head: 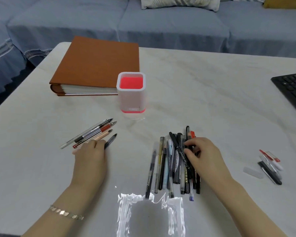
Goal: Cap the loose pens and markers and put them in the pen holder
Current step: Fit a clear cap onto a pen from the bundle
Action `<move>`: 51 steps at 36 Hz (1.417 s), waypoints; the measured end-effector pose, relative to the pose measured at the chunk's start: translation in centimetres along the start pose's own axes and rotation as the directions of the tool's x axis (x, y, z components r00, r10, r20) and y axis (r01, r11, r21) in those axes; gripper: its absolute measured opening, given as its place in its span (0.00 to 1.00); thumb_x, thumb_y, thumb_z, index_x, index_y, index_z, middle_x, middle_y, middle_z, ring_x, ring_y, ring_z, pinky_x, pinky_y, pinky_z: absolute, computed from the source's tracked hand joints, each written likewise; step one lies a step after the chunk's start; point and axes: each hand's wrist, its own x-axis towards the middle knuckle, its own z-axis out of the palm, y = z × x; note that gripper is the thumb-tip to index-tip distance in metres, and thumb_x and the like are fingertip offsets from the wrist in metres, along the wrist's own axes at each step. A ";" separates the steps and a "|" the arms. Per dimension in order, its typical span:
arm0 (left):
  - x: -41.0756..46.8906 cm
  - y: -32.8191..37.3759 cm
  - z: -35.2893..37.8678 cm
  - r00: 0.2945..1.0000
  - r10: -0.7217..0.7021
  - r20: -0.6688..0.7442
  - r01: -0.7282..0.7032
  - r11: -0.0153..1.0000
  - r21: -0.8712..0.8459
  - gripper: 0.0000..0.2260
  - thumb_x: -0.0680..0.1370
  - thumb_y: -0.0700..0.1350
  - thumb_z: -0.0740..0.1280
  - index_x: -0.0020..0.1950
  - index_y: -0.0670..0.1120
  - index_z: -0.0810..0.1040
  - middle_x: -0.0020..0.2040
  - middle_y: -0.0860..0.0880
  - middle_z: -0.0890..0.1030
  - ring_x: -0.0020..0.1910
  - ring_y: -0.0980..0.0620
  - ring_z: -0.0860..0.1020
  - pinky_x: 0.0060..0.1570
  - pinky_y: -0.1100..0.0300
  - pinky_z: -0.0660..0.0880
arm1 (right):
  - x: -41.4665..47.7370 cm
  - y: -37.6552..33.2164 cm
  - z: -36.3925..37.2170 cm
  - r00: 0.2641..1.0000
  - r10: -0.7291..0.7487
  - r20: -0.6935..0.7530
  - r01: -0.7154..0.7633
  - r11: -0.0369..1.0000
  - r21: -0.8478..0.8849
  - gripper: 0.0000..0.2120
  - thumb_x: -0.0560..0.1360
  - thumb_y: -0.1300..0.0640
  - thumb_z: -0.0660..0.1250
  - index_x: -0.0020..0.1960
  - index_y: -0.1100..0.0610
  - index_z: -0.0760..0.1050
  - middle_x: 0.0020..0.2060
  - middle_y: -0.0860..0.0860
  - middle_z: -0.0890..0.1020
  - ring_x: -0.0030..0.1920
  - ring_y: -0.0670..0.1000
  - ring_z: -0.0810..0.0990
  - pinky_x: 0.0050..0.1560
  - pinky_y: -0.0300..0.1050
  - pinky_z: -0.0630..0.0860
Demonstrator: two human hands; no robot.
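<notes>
Pens and markers (pixel 167 165) lie heaped near the middle of the counter (pixel 203 93), barrels mostly running toward the person. The right hand (pixel 203 154) curls fingers and thumb into the far end of the heap, pinching at a dark barrel; which one cannot be told. Off to the left, a fan of uncapped pens (pixel 92 134) points bare tips toward the pen holder (pixel 131 93). The left hand (pixel 91 154) rests palm down on their near ends, fingers laid flat over them. The holder, white with a pink lining, stands upright beyond both groups with nothing showing inside, just in front of a brown binder (pixel 99 65). A small cluster of loose caps (pixel 270 166) sits well apart at the right.

By the look of it, sorting is in hand and nothing has gone into the holder. The step would go best by lifting one pen out of the heap rather than dragging it, since the barrels cross and would likely roll. Each bare tip wants its matching cap pushed on straight until it seats, with the tip kept off the pale surface. The caps lie far from the uncapped fan, so bringing them across first would save reaching.

Bare counter shows between the heap and the holder, room enough to carry a pen across. A black keyboard (pixel 292 89) crowds the right edge, and a blue sofa (pixel 161 23) stands beyond the far edge.
</notes>
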 end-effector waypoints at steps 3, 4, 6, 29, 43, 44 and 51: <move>-0.4 1.3 0.0 0.999 0.009 0.045 -0.003 0.992 -0.128 0.08 0.67 0.29 0.65 0.44 0.37 0.77 0.36 0.38 0.76 0.36 0.37 0.75 0.34 0.53 0.67 | -0.6 0.1 -0.1 0.999 -0.037 0.026 0.037 0.999 -0.003 0.07 0.73 0.58 0.66 0.51 0.52 0.78 0.49 0.44 0.72 0.46 0.43 0.72 0.51 0.32 0.65; -0.6 1.9 -0.1 0.999 0.005 0.046 0.004 0.978 -0.207 0.06 0.70 0.31 0.63 0.45 0.38 0.76 0.38 0.40 0.75 0.39 0.38 0.74 0.36 0.53 0.67 | -0.8 0.2 -0.2 0.999 -0.042 0.025 0.042 0.999 0.019 0.07 0.73 0.57 0.67 0.50 0.52 0.78 0.49 0.44 0.73 0.45 0.43 0.73 0.50 0.32 0.67; -1.1 3.5 -0.3 0.997 0.018 0.080 0.013 0.931 -0.364 0.06 0.75 0.36 0.58 0.47 0.42 0.74 0.41 0.45 0.71 0.40 0.46 0.72 0.37 0.56 0.63 | -1.4 0.5 -0.7 0.999 -0.044 0.019 0.042 0.995 0.093 0.06 0.73 0.58 0.67 0.47 0.50 0.78 0.49 0.44 0.74 0.45 0.42 0.76 0.46 0.28 0.70; -3.9 13.8 -3.6 0.948 0.187 0.256 0.115 0.548 -0.828 0.10 0.76 0.42 0.64 0.40 0.57 0.76 0.32 0.50 0.77 0.26 0.61 0.70 0.29 0.72 0.67 | -3.6 8.9 -7.0 0.978 0.207 0.026 -0.187 0.927 -0.326 0.06 0.76 0.59 0.62 0.47 0.54 0.78 0.45 0.48 0.77 0.51 0.49 0.75 0.44 0.37 0.61; -4.6 12.8 -4.6 0.958 0.130 0.254 0.162 0.486 -0.859 0.10 0.75 0.40 0.65 0.39 0.56 0.78 0.33 0.49 0.80 0.29 0.49 0.76 0.29 0.69 0.70 | -4.8 0.6 -5.9 0.949 0.148 0.280 -0.294 0.079 0.953 0.15 0.62 0.54 0.74 0.48 0.55 0.78 0.36 0.54 0.83 0.29 0.46 0.74 0.27 0.34 0.71; -4.6 12.8 -4.7 0.960 0.124 0.252 0.164 0.482 -0.861 0.11 0.75 0.40 0.65 0.39 0.56 0.77 0.36 0.50 0.81 0.32 0.50 0.77 0.31 0.70 0.70 | -4.9 0.5 -5.7 0.952 0.118 0.284 -0.290 0.044 0.956 0.19 0.56 0.52 0.78 0.46 0.54 0.80 0.37 0.54 0.83 0.30 0.46 0.74 0.28 0.35 0.72; -5.0 12.4 -5.2 0.960 0.122 0.252 0.174 0.447 -0.878 0.14 0.74 0.39 0.66 0.35 0.58 0.79 0.38 0.51 0.80 0.31 0.58 0.74 0.30 0.73 0.68 | -5.5 0.1 -5.6 0.959 0.018 0.283 -0.282 -0.024 0.959 0.20 0.53 0.53 0.81 0.43 0.53 0.82 0.34 0.54 0.82 0.32 0.47 0.76 0.30 0.35 0.72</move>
